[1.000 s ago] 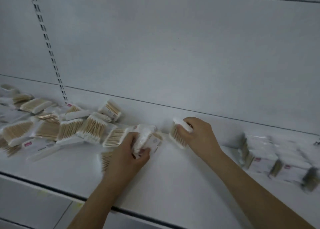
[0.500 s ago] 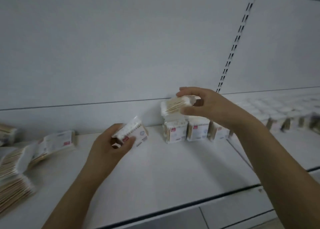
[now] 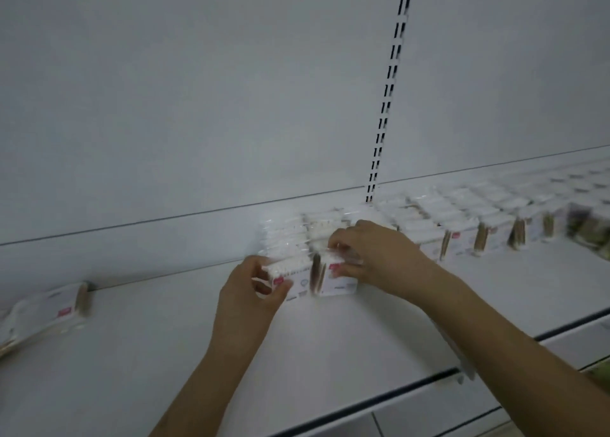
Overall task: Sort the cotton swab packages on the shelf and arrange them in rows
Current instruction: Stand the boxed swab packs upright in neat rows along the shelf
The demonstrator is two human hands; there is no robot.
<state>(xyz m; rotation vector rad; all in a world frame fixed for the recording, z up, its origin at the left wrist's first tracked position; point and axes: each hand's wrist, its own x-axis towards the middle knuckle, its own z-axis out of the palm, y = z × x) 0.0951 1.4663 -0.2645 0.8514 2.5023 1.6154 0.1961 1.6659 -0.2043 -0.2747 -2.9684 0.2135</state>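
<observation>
While both hands work at the row's front:
Left hand [image 3: 246, 293]: pinches white plastic cotton swab package [image 3: 290, 279], upright on white metal shelf [image 3: 330, 354].
Right hand [image 3: 373, 258]: fingers curled on neighbouring white package [image 3: 338, 279], touching the first.

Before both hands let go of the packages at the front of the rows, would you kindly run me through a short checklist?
1. Left hand holds the front-left package: ok.
2. Right hand holds the front-right package: ok.
3. Both packages upright, labels forward: ok.
4. Fronts level with each other: cannot tell, blurred.
5. Packed tight against the rows behind: cannot tell.
6. Loose packages on the shelf at far left sorted: not ok.
</observation>
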